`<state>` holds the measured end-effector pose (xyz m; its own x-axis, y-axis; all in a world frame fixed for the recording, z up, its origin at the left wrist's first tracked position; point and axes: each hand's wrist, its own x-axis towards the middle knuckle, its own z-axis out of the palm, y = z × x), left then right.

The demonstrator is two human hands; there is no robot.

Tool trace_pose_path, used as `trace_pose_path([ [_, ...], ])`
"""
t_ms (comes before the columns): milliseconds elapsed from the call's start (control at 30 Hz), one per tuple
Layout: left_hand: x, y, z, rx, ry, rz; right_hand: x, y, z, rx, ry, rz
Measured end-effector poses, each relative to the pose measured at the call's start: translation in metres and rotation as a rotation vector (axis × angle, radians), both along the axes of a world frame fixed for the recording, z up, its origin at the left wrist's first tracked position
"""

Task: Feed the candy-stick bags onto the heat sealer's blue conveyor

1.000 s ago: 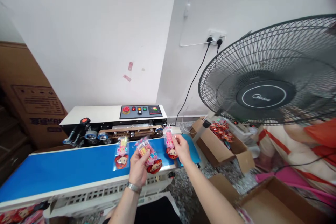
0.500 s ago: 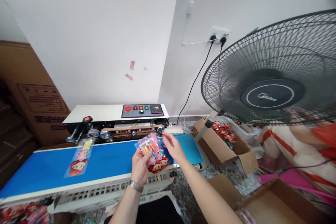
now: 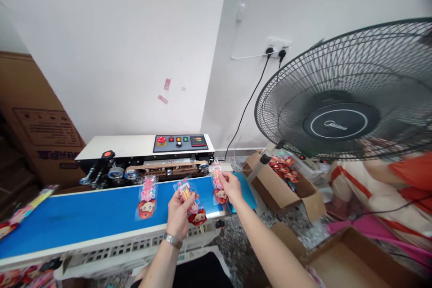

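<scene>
My left hand is closed on a clear plastic packet printed with a red-haired cartoon figure; whether more packets lie beneath it I cannot tell. Similar is the packet that my right hand pinches by its upper side, over the right end of the blue conveyor belt. Between my left hand and the rollers a third packet lies flat on the belt, its top edge at the sealing machine. One more packet is at the belt's far left.
A large fan stands close on the right. Beneath it an open carton holds many red packets. Another open box sits at the lower right, near a seated person's clothing. Brown cartons stack at the left.
My right hand, open before, now holds a packet at the belt's right end. The belt packet has travelled to the far left, and another shows left of my left hand.
</scene>
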<state>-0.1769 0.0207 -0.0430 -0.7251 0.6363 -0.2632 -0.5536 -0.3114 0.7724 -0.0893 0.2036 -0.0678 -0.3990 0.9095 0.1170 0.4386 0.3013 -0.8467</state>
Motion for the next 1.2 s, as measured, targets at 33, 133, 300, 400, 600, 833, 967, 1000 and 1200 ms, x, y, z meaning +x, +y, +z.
trace_pose_path([
  [33, 0.000, 0.000, 0.001, 0.000, 0.001, -0.001, -0.004, 0.001, 0.000, 0.000, -0.032, 0.016],
  [133, 0.001, 0.001, 0.005, 0.012, -0.041, -0.008, -0.018, -0.007, 0.007, -0.005, -0.086, 0.076],
  [300, 0.002, 0.001, 0.010, 0.131, -0.139, 0.037, -0.022, -0.045, 0.026, -0.002, 0.058, 0.269],
  [400, 0.003, 0.001, 0.010, 0.165, -0.099, 0.051, -0.013, -0.071, 0.030, -0.152, 0.223, 0.546],
  [600, 0.006, 0.001, 0.009, 0.107, 0.047, 0.029, -0.001, -0.089, 0.030, -0.234, 0.243, 0.592],
  [833, 0.007, 0.001, 0.008, 0.018, 0.089, 0.030, 0.006, -0.072, 0.026, -0.267, 0.283, 0.517],
  [967, 0.006, -0.001, 0.010, -0.047, -0.010, -0.031, 0.010, -0.037, 0.007, -0.271, 0.338, 0.094],
  [1000, 0.005, -0.002, 0.011, -0.048, -0.020, -0.048, 0.009, -0.029, 0.002, -0.270, 0.321, 0.024],
  [1200, 0.004, -0.003, 0.007, -0.044, -0.026, -0.078, -0.003, -0.010, -0.011, -0.262, 0.205, -0.021],
])
